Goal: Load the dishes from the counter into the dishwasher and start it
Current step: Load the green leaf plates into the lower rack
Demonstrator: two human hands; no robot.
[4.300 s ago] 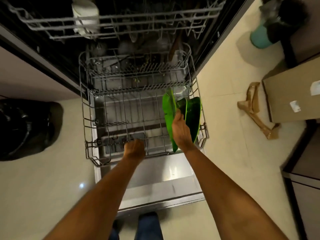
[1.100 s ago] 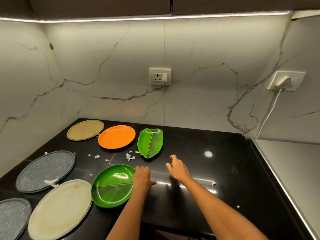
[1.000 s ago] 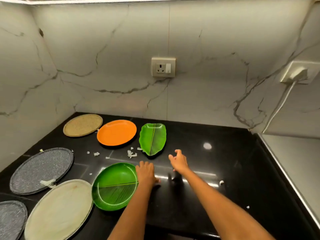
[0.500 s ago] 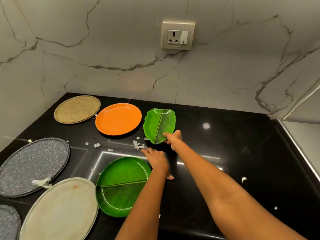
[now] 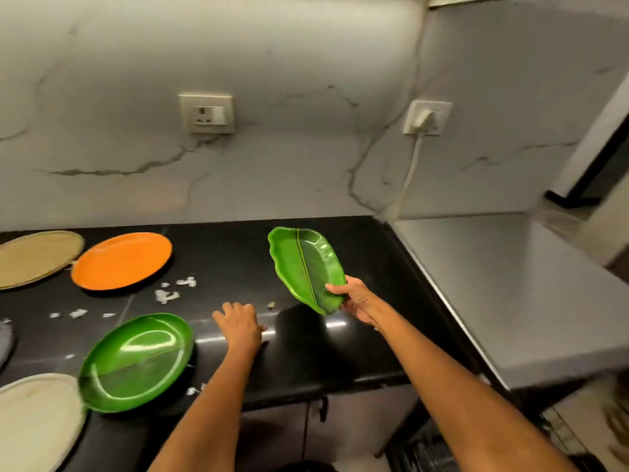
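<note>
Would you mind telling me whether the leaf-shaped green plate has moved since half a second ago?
Yes. The leaf-shaped green plate, previously flat beside the orange plate, is now lifted off the counter and carried rightward, gripped by the right hand.

Both forearms are bare from the frame's lower edge to the wrists, with no sleeve showing. The left hand [image 5: 240, 323] and right hand [image 5: 357, 299] wear no gloves, and no ring, watch or band can be seen.

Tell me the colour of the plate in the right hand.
Green, leaf-patterned plate, held by the right hand; head view.
</note>
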